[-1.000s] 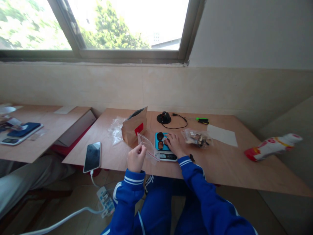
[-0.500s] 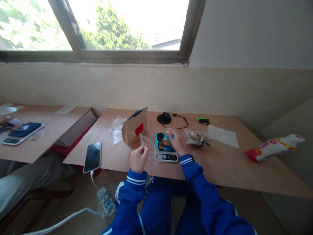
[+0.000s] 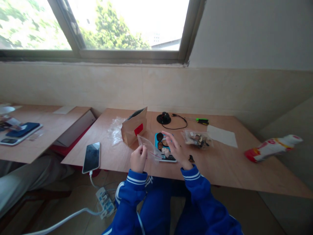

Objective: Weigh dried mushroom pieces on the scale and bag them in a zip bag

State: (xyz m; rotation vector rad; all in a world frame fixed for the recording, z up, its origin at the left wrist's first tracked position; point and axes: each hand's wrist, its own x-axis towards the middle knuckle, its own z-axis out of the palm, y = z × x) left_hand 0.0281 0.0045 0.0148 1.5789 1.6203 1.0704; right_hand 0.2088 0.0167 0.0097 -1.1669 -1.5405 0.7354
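The left hand (image 3: 138,159) pinches one clear, red-striped zip bag (image 3: 149,147), its long axis slanting toward the right hand (image 3: 174,147), which apparently holds a small piece; one blue scale (image 3: 158,143) lies between.

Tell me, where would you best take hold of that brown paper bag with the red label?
Probably by the upper rim of the brown paper bag, coming from above. It stands upright with its mouth open toward the window, so the top edge is free to pinch. The left hand is busy pinching a small clear bag.

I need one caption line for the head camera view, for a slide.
Seated at a wooden table, left hand holds a clear zip bag while right hand hovers over a small blue scale.
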